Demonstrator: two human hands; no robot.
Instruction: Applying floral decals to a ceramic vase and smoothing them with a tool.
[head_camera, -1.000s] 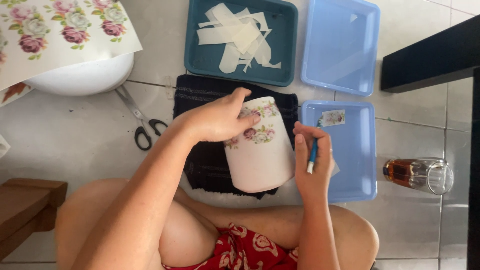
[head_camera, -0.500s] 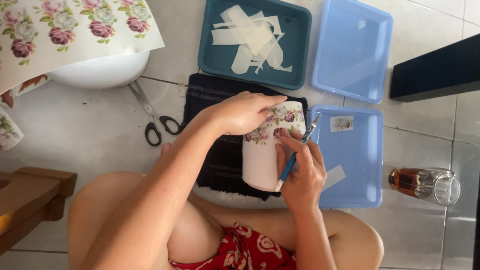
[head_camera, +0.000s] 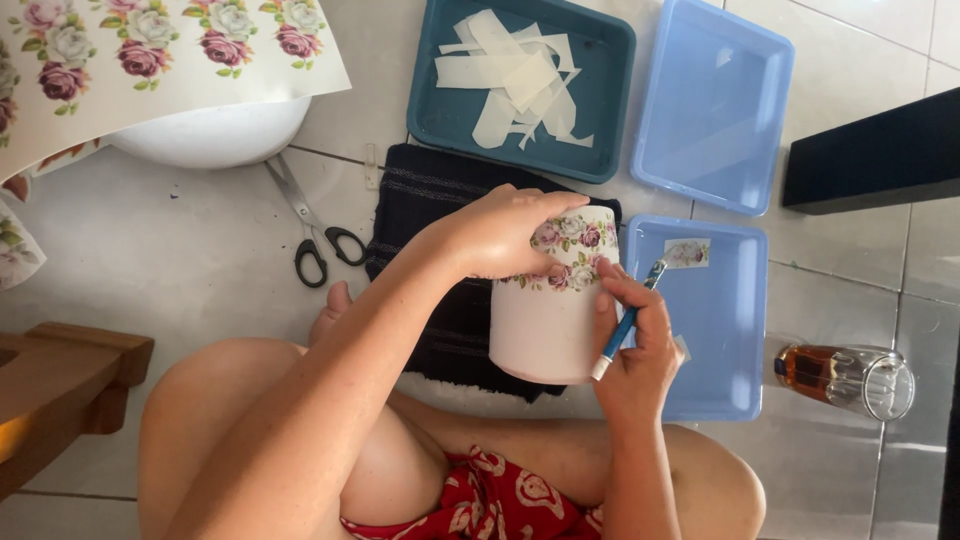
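Little has shifted — the left hand (head_camera: 505, 232) still grips the white vase (head_camera: 550, 300), the right hand (head_camera: 630, 335) still pinching a blue brush (head_camera: 626, 322) against it. Beyond the hands lie three trays — one teal (head_camera: 425, 90), two blue (head_camera: 770, 110); scissors (head_camera: 315, 225) lie left.

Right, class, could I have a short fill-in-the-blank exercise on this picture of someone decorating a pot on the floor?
1. The left hand rests on the white pot, which carries a band of printed ____.
2. The right hand holds a blue ____ against the pot.
3. On the tiles left of the dark cloth lies a pair of ____.
4. The teal tray holds strips of white ____.

Missing words: roses; brush; scissors; paper
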